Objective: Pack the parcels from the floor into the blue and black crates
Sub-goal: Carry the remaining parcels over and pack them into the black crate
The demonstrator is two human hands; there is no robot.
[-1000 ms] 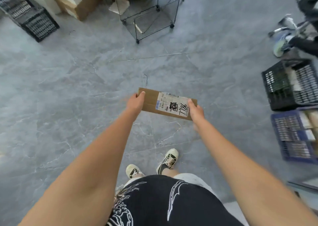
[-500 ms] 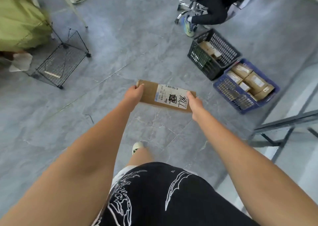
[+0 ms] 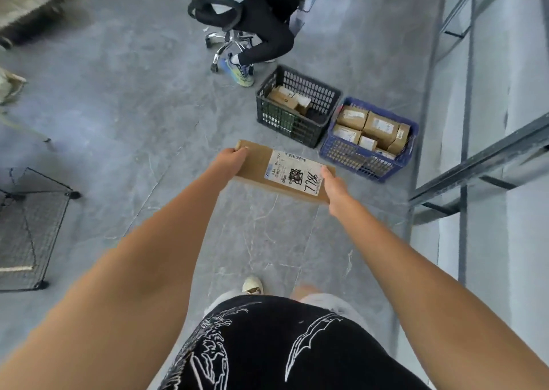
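Observation:
I carry a flat brown cardboard parcel [image 3: 258,164] with a white shipping label marked 7786, held level in front of me. My left hand [image 3: 228,162] grips its left end and my right hand [image 3: 334,186] grips its right end. Just beyond the parcel stands the black crate [image 3: 323,92] with a few brown parcels inside. To its right, touching it, sits the blue crate [image 3: 364,164], filled with several brown parcels.
A person sits on a black office chair [image 3: 219,15] right behind the black crate, one shoe near its corner. Metal shelving [image 3: 475,158] runs along the right side. A black wire rack [image 3: 29,226] lies on the grey tile floor at left.
I have turned right and walked forward; the two crates moved from the right edge to just ahead of the parcel. Both hands keep the same grip on the parcel.

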